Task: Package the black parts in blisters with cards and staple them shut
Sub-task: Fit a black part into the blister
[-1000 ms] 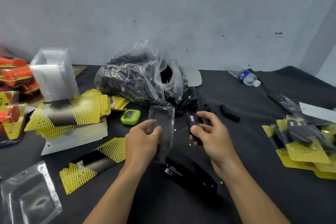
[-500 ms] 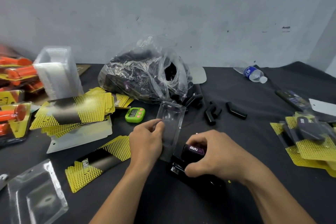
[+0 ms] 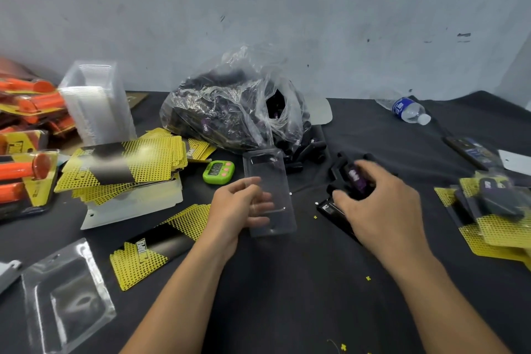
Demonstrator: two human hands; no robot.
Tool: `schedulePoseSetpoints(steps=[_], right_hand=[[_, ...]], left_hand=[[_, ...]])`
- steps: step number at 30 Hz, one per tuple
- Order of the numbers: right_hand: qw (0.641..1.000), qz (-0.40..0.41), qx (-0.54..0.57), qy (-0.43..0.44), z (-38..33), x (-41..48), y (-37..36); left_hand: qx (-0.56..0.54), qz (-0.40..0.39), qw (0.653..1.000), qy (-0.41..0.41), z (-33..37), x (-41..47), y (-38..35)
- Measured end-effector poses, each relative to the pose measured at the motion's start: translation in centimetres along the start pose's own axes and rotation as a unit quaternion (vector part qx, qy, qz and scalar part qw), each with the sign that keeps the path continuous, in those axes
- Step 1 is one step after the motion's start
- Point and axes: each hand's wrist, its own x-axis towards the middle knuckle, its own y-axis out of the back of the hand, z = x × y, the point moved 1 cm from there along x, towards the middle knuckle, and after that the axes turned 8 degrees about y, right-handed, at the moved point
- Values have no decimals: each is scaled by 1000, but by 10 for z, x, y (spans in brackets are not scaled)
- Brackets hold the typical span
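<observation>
My left hand [image 3: 240,207] holds a clear plastic blister [image 3: 268,190] upright at the table's middle, fingers behind it. My right hand [image 3: 379,210] grips a black part with a purple label [image 3: 355,178] and lies over the black stapler [image 3: 330,210], of which only the left end shows. A yellow and black card [image 3: 155,250] lies flat to the left of my left hand. A clear bag of black parts [image 3: 230,112] sits behind the blister, with loose black parts [image 3: 310,152] spilling beside it.
Stacks of yellow cards [image 3: 126,164] and clear blisters [image 3: 97,100] stand at the left, with orange packaged items [image 3: 26,169] beyond. A green timer [image 3: 218,171] sits near the bag. Finished packs [image 3: 494,210] pile at the right. A water bottle [image 3: 409,110] lies at the back.
My right hand with the black part dropped onto the stapler, then shifted right and up with it. My left hand kept hold of the blister.
</observation>
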Motion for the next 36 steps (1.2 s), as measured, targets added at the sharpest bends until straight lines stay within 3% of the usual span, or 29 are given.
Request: schedulePoseSetpoints(steps=[3,4,6,7,9,11,13,15,17,19,22,24,26,28,30,31,33,36], right_hand=[[989,48,136,46,-9,-5,-4],[983,37,169,54,-14,-9,-11],[976,-25,212,45,-20,-18,-30],[967,-62,245,23,-21,-23,-40],[920,-114,370,-53,-22,-28,-57],[843,-119,505,-142,-21,-27,-62],[785,-123,575,-196,-15,-22,-63],[763,-143,595,-209,-10,-19,-63],[750,-153,605,-216,-7,-18,-64],[771,-133,589,-201,-6,-18,-65],[891,-75,440,-81,-4,-18,-65],[939,-40,342,-16,-3,-19,-64],[958,8,285,19,-3,-22,-62],[968,48,241,47,-5,-23,-59],[970,65,223,68,-6,-23,-56],[972,64,211,82,-8,-23,-55],[977,41,178,107,-10,-23,-54],[984,12,123,131,-11,-24,-53]], left_hand=[[133,51,988,-55,-4,-1,-1],[230,87,965,-94,-5,-2,-1],[418,167,881,-146,-6,-8,-4],[467,198,849,-151,-5,-12,-7],[496,232,824,-143,-4,-15,-6],[472,226,831,-186,-2,-17,-4],[347,108,900,-240,3,-20,-4],[211,-31,953,-217,3,-24,-10],[196,-65,956,-207,0,-24,-16],[168,-60,962,-205,-1,-22,-16],[98,-24,973,-207,-1,-19,-9],[122,30,966,-228,1,-17,-6],[148,82,957,-234,3,-18,-4],[260,120,933,-219,2,-15,-1],[395,125,889,-195,-3,-12,-1],[413,110,887,-178,-7,-10,-2],[371,72,913,-153,-10,-7,-3],[221,43,969,-104,-6,-5,1]])
